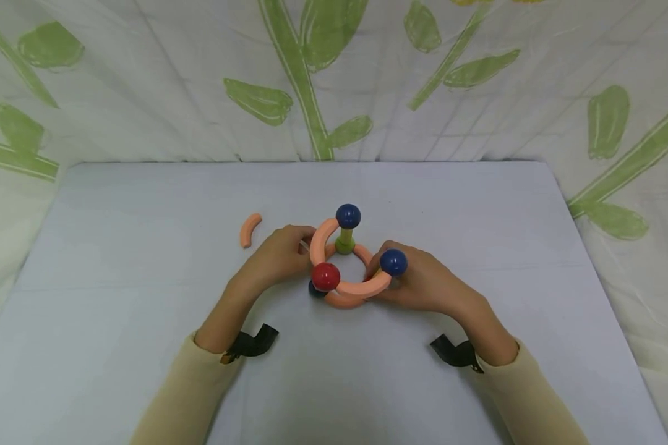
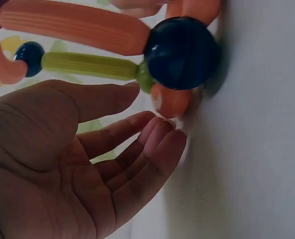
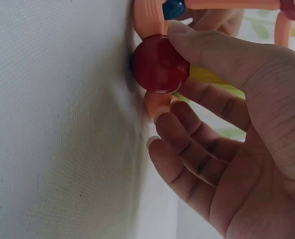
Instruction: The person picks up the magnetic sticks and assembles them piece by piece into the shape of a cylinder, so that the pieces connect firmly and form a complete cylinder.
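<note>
The gray table (image 1: 145,371) holds a toy frame of orange curves, green sticks and balls (image 1: 345,266), mostly built, in the middle. The left hand (image 1: 275,256) touches it with loose, straight fingers. The right hand (image 1: 423,284) pinches a lower red ball (image 3: 160,64). One orange curve (image 1: 250,229) lies unused nearby.

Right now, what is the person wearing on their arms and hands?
Both arms have long, pale yellow-beige sleeves that reach to the wrists. A black strap sits at each wrist. The left hand and right hand are bare, with no gloves or rings showing.
</note>
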